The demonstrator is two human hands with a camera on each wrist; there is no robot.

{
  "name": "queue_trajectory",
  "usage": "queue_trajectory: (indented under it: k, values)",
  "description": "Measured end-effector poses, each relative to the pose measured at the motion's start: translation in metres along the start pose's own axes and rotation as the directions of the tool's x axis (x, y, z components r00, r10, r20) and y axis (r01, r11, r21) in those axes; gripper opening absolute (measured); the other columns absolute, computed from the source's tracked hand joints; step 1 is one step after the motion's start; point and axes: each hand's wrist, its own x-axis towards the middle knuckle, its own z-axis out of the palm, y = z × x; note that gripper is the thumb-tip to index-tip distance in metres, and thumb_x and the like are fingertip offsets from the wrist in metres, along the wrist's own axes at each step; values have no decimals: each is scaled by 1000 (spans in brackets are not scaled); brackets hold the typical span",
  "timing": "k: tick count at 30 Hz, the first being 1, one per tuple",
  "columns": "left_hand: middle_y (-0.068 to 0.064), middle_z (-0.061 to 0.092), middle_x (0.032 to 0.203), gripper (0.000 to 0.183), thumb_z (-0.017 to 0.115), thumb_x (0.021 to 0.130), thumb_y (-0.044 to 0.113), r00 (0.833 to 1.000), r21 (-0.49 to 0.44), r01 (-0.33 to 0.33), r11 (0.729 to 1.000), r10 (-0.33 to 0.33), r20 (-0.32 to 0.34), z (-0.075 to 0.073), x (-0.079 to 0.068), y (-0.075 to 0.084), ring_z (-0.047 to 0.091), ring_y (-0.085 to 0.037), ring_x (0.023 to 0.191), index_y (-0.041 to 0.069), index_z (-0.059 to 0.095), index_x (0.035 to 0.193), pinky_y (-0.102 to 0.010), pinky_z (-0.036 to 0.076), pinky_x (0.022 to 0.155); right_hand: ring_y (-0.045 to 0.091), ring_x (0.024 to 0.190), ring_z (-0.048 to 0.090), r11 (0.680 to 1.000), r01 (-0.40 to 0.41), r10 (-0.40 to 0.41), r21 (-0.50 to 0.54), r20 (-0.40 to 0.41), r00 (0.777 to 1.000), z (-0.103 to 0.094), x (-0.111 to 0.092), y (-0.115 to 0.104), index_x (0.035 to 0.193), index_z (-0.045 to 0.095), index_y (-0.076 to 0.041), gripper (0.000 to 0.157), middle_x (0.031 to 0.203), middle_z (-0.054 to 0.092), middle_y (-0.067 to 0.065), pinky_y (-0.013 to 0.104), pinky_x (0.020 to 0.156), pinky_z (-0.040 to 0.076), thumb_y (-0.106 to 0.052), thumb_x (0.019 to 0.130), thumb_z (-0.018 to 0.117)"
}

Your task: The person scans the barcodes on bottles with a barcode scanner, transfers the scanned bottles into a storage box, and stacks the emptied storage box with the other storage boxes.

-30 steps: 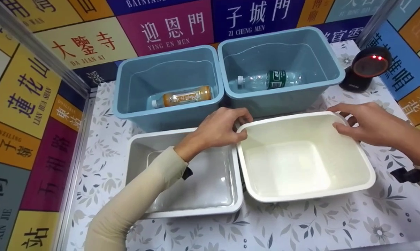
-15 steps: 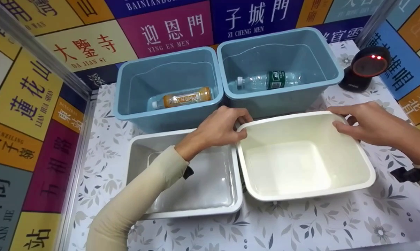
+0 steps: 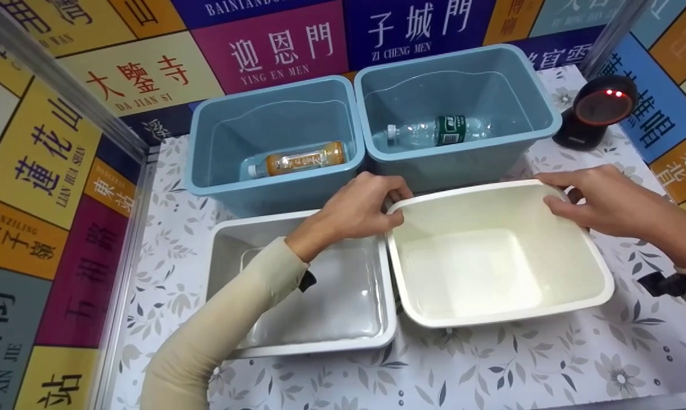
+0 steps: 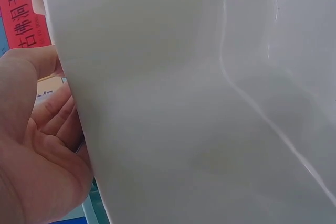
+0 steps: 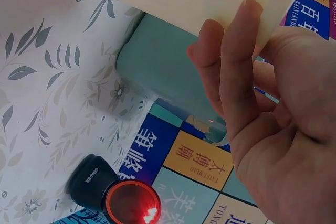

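Both hands hold a cream plastic basin (image 3: 468,273) by its rim, and nothing lies inside it. My left hand (image 3: 362,208) grips the far left corner, thumb toward the inside. At the far right corner my right hand (image 3: 602,202) pinches the rim; the right wrist view shows its fingers (image 5: 239,66) against the basin's outer wall. To the left stands a white-grey tub (image 3: 320,307), partly covered by my left forearm. Behind are two blue bins: the left bin (image 3: 274,185) holds an orange-labelled bottle (image 3: 305,158), the right bin (image 3: 456,154) a clear green-labelled bottle (image 3: 442,131).
A black scanner (image 3: 596,111) with red lights stands at the right rear on the floral tablecloth (image 3: 491,370). Printed panels (image 3: 280,45) close off the back and both sides. A metal rail (image 3: 126,273) runs along the left edge.
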Motion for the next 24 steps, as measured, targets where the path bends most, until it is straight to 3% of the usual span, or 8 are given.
queue_trajectory:
  k: [5, 14, 20, 24]
  values:
    - [4, 82, 106, 26, 69, 97, 18, 1000, 8, 14, 1000, -15, 6, -4, 2, 4, 69, -4, 84, 16, 79, 121, -23, 59, 81, 34, 93, 78, 1000, 6, -6, -7, -23, 1000, -6, -3, -1, 151, 63, -5, 49, 128, 76, 23, 20, 54, 59, -12, 103, 72]
    - [3, 82, 110, 26, 69, 99, 19, 999, 15, -28, 999, 29, -15, -17, 9, 13, 72, -4, 88, 14, 79, 122, -22, 60, 83, 37, 91, 79, 998, -54, 54, -18, -22, 998, -19, -6, -6, 156, 56, -3, 53, 130, 73, 31, 26, 54, 61, -18, 107, 68]
    - [3, 82, 108, 28, 66, 99, 18, 997, 11, -60, 998, 60, -49, -30, 13, 22, 69, -4, 80, 14, 79, 123, -22, 54, 74, 52, 95, 78, 999, -35, 32, -30, -111, 993, -32, -11, -10, 156, 55, -1, 51, 139, 66, 36, 31, 54, 63, -18, 109, 64]
    - [2, 82, 108, 28, 65, 100, 19, 994, 17, -73, 997, 75, -80, -41, 16, 30, 65, -8, 70, 14, 78, 123, -22, 49, 66, 55, 91, 78, 998, -16, 6, -58, -170, 985, -43, -17, -15, 155, 56, -1, 51, 140, 66, 36, 35, 54, 64, -19, 109, 64]
